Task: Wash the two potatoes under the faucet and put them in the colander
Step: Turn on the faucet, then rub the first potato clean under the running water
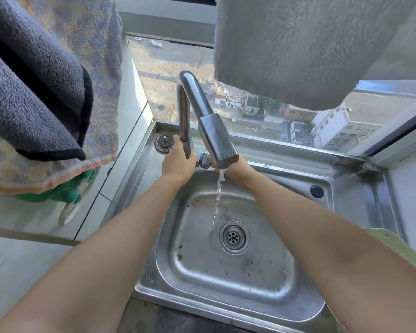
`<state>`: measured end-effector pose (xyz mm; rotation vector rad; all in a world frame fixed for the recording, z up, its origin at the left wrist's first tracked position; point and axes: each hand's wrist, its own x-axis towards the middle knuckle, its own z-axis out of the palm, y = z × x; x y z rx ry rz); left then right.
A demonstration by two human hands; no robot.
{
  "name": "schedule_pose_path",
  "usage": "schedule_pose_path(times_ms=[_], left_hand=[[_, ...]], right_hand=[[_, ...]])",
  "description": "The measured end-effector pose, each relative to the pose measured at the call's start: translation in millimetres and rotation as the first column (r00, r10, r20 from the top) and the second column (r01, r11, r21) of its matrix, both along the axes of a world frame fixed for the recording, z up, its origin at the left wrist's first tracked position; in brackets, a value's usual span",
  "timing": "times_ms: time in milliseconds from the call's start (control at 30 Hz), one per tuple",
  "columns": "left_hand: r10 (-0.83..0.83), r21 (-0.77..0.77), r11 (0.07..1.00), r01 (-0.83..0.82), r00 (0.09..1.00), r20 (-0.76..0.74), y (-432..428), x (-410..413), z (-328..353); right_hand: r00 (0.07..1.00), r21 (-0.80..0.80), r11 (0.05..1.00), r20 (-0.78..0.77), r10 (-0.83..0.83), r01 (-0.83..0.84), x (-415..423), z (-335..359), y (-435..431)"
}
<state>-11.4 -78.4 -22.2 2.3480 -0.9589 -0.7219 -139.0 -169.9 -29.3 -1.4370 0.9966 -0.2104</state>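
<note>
Her left hand grips the faucet base, right hand hidden at three o'clock, grip untellable, water running.

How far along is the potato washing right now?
Early. Done: water already runs from the faucet into the sink. In hand: the left hand grips the faucet base; the right hand sits behind the spout, mostly hidden. Left: no potato is visible, so both washes and placing them in the pale green colander at the right edge remain.
</note>
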Motion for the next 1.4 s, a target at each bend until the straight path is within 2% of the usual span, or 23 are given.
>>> schedule_pose_path(times_ms=[133, 233, 300, 400, 500, 533, 567, 633, 733, 767, 833, 900, 967, 1133, 1200, 1233, 1300, 1333, 1400], left_hand=[[0.017, 0.072, 0.997, -0.011, 0.996, -0.086, 9.1, 1.1, -6.5], [0.019, 0.036, 0.999, -0.017, 0.999, -0.038, 30.4, -8.2, -1.4], [0.038, 0.031, 0.999, -0.037, 0.999, -0.015, 51.0, -14.6, -1.4], [0.075, 0.052, 0.996, -0.076, 0.997, 0.024, 89.2, -18.8, -7.6], [0.108, 0.048, 0.993, -0.11, 0.993, 0.046, 129.0, -16.9, -7.8], [0.119, 0.041, 0.992, -0.121, 0.991, 0.058, 142.0, -15.4, -6.5], [0.129, 0.038, 0.99, -0.132, 0.989, 0.072, 154.3, -13.5, -3.8], [0.16, 0.04, 0.985, -0.165, 0.981, 0.11, 177.3, -7.3, 0.5], [0.219, 0.071, 0.969, -0.235, 0.958, 0.184, 213.9, 4.5, -4.3], [0.233, 0.086, 0.964, -0.253, 0.954, 0.189, 226.1, 8.1, -7.8], [0.235, 0.148, 0.956, -0.254, 0.962, 0.136, 248.1, 11.5, -14.8], [0.194, 0.26, 0.945, -0.196, 0.98, 0.035, 264.3, 11.1, -20.7], [0.158, 0.329, 0.934, -0.14, 0.987, -0.028, 273.6, 9.2, -26.6], [0.102, 0.363, 0.928, -0.086, 0.994, -0.024, 280.6, 11.5, -39.6], [0.122, 0.344, 0.933, -0.106, 0.992, -0.026, 279.7, 14.3, -39.7], [0.133, 0.307, 0.944, -0.12, 0.991, -0.021, 278.2, 15.6, -37.7], [0.117, 0.166, 0.979, -0.122, 0.992, 0.042, 269.7, 16.1, -32.7], [0.098, 0.076, 0.992, -0.105, 0.991, 0.091, 261.8, 15.0, -29.4], [0.069, -0.078, 0.995, -0.058, 0.988, 0.141, 238.6, 8.7, -22.4]], right_hand=[[0.991, -0.039, 0.996, -0.112, 0.07, -0.075, -6.8, -14.0, 6.6], [0.963, -0.081, 0.991, -0.255, 0.085, -0.108, -22.4, -13.9, 21.8], [0.912, -0.056, 0.98, -0.378, 0.157, -0.192, -35.9, -17.2, 36.4], [0.73, 0.2, 0.902, -0.533, 0.428, -0.383, -47.7, -17.9, 69.6], [0.433, 0.468, 0.652, -0.495, 0.753, -0.597, -43.9, -10.2, 110.0], [0.387, 0.496, 0.588, -0.454, 0.803, -0.638, -38.9, -7.3, 123.9], [0.392, 0.487, 0.563, -0.414, 0.822, -0.667, -31.7, -4.8, 136.9], [0.514, 0.37, 0.62, -0.35, 0.783, -0.692, -12.3, -1.2, 160.7], [0.783, -0.021, 0.82, -0.315, 0.537, -0.571, 20.8, -6.4, 190.8], [0.835, -0.161, 0.843, -0.317, 0.449, -0.514, 30.7, -10.5, 197.9], [0.84, -0.26, 0.818, -0.349, 0.416, -0.513, 46.9, -17.8, 210.8], [0.781, -0.231, 0.774, -0.409, 0.472, -0.589, 59.6, -27.1, 222.1], [0.764, -0.198, 0.782, -0.447, 0.465, -0.591, 69.0, -37.7, 230.4], [0.822, -0.278, 0.816, -0.44, 0.361, -0.507, 80.5, -49.8, 236.1], [0.872, -0.301, 0.85, -0.378, 0.311, -0.433, 73.8, -47.5, 234.6], [0.916, -0.273, 0.898, -0.308, 0.258, -0.345, 67.5, -44.2, 232.5], [0.985, -0.075, 0.991, -0.135, 0.104, -0.114, 52.1, -36.3, 223.4], [0.996, 0.058, 0.998, -0.082, 0.02, -0.015, 44.3, -31.8, 216.4], [0.993, 0.279, 0.953, -0.033, -0.116, 0.12, 26.3, -21.3, 199.2]])
